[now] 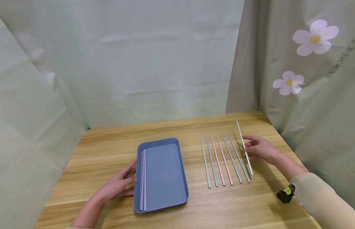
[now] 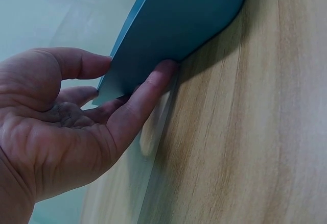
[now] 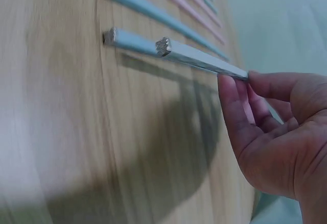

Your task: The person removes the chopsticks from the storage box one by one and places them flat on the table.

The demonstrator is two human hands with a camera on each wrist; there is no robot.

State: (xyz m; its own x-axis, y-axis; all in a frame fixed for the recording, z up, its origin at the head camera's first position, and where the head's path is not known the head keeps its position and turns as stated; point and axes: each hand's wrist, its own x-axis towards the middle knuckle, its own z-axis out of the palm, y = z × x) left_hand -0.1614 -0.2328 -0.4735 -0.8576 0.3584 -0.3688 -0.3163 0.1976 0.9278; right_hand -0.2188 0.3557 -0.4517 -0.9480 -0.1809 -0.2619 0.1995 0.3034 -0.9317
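Note:
In the head view my right hand (image 1: 260, 149) pinches a pale whitish chopstick (image 1: 248, 162) between thumb and fingertips. The right wrist view has its square patterned end (image 3: 163, 47) pointing out from the fingers, above a blue chopstick (image 3: 134, 42). Left of that hand several chopsticks lie side by side: a pale green one (image 1: 205, 162), pink ones (image 1: 224, 159) and blue ones (image 1: 231, 158). My left hand (image 1: 117, 185) touches the left side of a blue-grey tray (image 1: 167, 178), fingertips along its outer wall (image 2: 168, 25). Inside, a purple chopstick (image 1: 142, 187) and a light blue chopstick (image 1: 145, 187) lie along the left wall.
The wooden table (image 1: 108, 149) reaches back to a pale green cloth (image 1: 166, 63). A flowered curtain (image 1: 317, 105) hangs at the right side. A small black device (image 1: 285, 196) sits at the right sleeve.

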